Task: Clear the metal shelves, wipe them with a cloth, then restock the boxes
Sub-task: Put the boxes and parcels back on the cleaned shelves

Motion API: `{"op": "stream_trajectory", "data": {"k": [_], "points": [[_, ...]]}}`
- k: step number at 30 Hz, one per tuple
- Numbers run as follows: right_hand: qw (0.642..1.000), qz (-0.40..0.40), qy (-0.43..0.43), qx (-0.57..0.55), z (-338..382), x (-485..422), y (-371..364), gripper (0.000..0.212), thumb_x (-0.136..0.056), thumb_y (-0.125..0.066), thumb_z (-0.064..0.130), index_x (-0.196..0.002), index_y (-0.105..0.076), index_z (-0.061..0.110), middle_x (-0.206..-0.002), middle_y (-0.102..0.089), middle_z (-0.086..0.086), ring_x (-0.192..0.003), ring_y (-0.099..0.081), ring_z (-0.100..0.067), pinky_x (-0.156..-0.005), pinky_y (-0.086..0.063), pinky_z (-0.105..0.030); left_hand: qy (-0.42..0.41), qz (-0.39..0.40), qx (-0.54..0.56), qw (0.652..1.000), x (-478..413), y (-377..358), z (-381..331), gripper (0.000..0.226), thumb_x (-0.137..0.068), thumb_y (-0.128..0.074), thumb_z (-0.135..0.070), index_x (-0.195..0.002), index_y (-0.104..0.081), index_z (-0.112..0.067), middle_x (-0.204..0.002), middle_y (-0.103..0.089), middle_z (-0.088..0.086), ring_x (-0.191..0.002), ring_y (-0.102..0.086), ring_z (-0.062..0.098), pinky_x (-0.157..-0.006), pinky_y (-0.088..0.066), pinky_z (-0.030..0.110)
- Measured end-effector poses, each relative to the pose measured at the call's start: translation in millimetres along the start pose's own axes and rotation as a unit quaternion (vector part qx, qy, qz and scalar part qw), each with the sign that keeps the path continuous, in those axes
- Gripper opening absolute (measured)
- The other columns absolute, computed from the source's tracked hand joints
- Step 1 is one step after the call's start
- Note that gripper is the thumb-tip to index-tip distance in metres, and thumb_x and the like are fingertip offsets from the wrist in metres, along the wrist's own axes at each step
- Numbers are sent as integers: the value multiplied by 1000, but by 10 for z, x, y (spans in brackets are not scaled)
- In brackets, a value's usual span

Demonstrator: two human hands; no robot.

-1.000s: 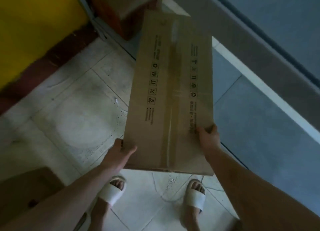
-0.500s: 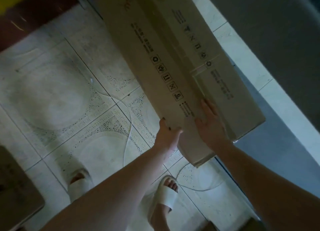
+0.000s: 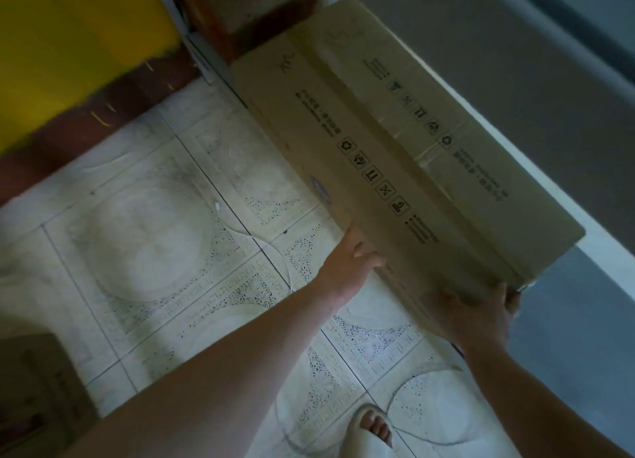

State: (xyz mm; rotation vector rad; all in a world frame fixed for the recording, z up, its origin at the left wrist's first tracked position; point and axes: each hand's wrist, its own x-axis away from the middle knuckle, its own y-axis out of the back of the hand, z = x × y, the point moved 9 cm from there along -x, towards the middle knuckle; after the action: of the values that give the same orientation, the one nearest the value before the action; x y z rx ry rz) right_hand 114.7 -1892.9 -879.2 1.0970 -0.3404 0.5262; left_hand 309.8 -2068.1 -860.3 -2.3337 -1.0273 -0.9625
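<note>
A brown box lies at far left on the tiled floor; our left hand grips the side edge of the long carton, which slants above the floor; our right hand clutches its near end; gripped at one end only, it may tip and slip.

Swings the long flat brown cardboard box rightward toward the grey wall; shifts the right hand off its top face onto the near corner; parts the left hand from it.
</note>
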Motion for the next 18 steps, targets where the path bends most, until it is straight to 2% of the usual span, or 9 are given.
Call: {"op": "stream_trajectory", "data": {"k": [3,5,7,9,11,13,15,16,18], "points": [[999,7,28,30,294,-215,-51,101,-72,-75,49,-153,-24,18,-165,-12,-14,-140,-36,-48,-110,-40,-60,-23,18,2,1000,-107,207,-171,85,-94,-64,-22,-160,-13,-36,-167,-20,2,-151,-23,13,-121,-27,52],[997,11,55,48,520,-313,-35,100,-76,-77,44,-155,-24,16,-164,-14,-18,-142,-35,-47,-110,-41,-58,-41,6,-5,999,-107,315,-240,80,-95,-62,-20,-160,-17,-32,-166,-21,1,-150,-25,13,-122,-26,52],[994,17,97,52,733,-368,-28,97,-78,-79,42,-156,-27,16,-166,-14,-14,-141,-37,-44,-110,-40,-55,-56,-13,-23,998,-57,409,-222,76,-95,-62,-21,-159,-22,-31,-165,-24,-1,-148,-29,12,-121,-29,52],[993,22,109,40,865,-349,4,97,-71,-69,51,-154,-32,15,-166,-16,-9,-137,-43,-42,-107,-42,-54,-52,-26,-42,997,28,490,-122,73,-93,-63,-24,-156,-28,-30,-163,-30,-1,-146,-33,11,-119,-31,51],[995,24,98,22,900,-303,37,96,-71,-61,51,-155,-32,15,-165,-19,-6,-134,-44,-42,-107,-42,-52,-40,-40,-49,997,108,575,-8,67,-93,-63,-25,-152,-33,-30,-160,-35,0,-144,-37,12,-118,-33,51],[994,30,107,17,898,-214,59,82,-88,-66,39,-157,-29,14,-163,-24,-9,-134,-43,-41,-108,-41,-39,-28,-53,-51,997,183,635,64,63,-94,-64,-22,-150,-37,-29,-156,-40,1,-142,-40,13,-118,-35,50],[991,33,126,20,887,-77,58,65,-99,-59,22,-156,-29,15,-157,-33,-17,-123,-50,-38,-88,-44,-12,-18,-63,-53,996,248,674,79,61,-94,-63,-20,-149,-39,-28,-154,-43,0,-140,-42,13,-117,-35,50],[989,29,146,29,906,54,49,62,-101,-56,16,-156,-29,16,-158,-32,-18,-122,-51,-36,-85,-47,-16,-15,-65,-51,996,307,680,62,59,-94,-63,-20,-148,-40,-28,-153,-44,0,-139,-43,13,-117,-36,49],[976,44,201,78,1038,390,-20,64,-100,-57,10,-158,-29,13,-165,-22,-13,-141,-38,-35,-111,-38,-35,-20,-69,-53,996,403,665,-12,56,-95,-62,-18,-146,-42,-27,-151,-47,-1,-137,-45,12,-116,-38,49]]}}
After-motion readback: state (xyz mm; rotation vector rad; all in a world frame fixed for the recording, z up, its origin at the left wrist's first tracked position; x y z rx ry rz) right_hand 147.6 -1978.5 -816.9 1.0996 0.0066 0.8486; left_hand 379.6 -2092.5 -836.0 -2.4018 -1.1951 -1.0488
